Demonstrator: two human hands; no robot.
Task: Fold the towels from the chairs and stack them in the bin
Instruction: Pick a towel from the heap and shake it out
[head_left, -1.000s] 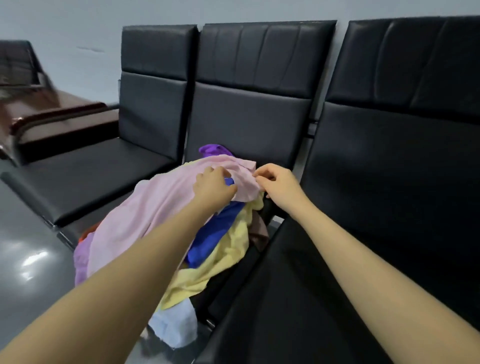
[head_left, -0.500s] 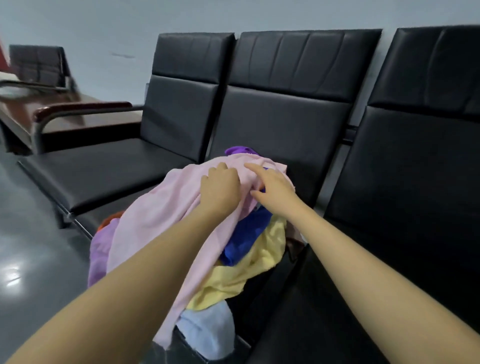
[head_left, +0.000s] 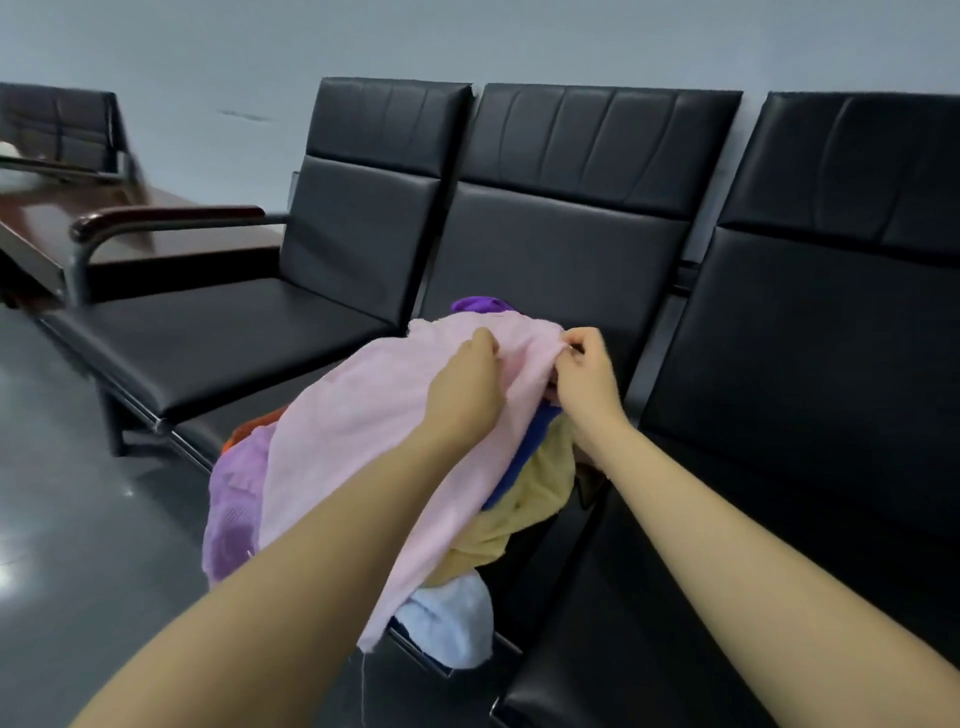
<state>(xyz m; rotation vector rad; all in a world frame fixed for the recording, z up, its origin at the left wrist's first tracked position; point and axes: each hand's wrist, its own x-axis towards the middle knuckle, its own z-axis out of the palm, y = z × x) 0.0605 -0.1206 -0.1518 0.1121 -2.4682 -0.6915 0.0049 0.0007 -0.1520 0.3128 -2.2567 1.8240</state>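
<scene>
While both arms reach forward over the row of black chairs (head_left: 566, 249), each hand grips the top edge of the pink towel (head_left: 374, 441). On that edge the left hand (head_left: 465, 395) has its fingers curled into the cloth, and the right hand (head_left: 587, 379) pinches the corner between thumb and fingertips. That towel drapes over a heap on the middle seat: a purple towel (head_left: 234, 514), a blue towel (head_left: 524, 457), a yellow towel (head_left: 535, 493) and a pale blue towel (head_left: 452, 618) at the front edge.
</scene>
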